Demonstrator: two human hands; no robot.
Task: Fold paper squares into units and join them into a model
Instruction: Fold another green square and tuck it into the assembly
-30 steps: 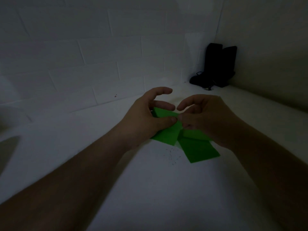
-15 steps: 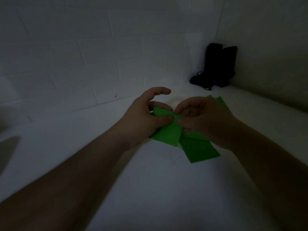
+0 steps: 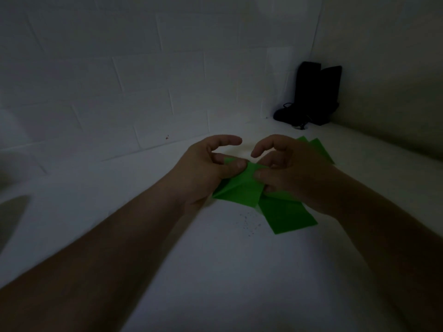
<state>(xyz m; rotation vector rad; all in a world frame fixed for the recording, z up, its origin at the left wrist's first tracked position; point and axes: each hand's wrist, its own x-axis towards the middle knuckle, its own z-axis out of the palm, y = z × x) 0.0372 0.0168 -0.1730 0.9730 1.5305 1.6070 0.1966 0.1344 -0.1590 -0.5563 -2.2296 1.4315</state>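
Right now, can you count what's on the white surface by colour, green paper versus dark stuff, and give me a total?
Green folded paper pieces: 3 showing. One is pinched between the left hand and right hand at, one lies in front at, and one peeks out behind the right hand at.
Black objects in the far corner: 1 cluster, too dark to separate.
Total: 4

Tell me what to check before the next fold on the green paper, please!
1. Left hand pinches the green piece: ok.
2. Right hand pinches it too: ok.
3. Spare green paper lies near on the white table: ok.
4. More green paper shows behind the right hand: ok.
5. Black things in the corner stand well away: ok.
6. Edges lined up neatly: cannot tell, too dark and fingers hide them.
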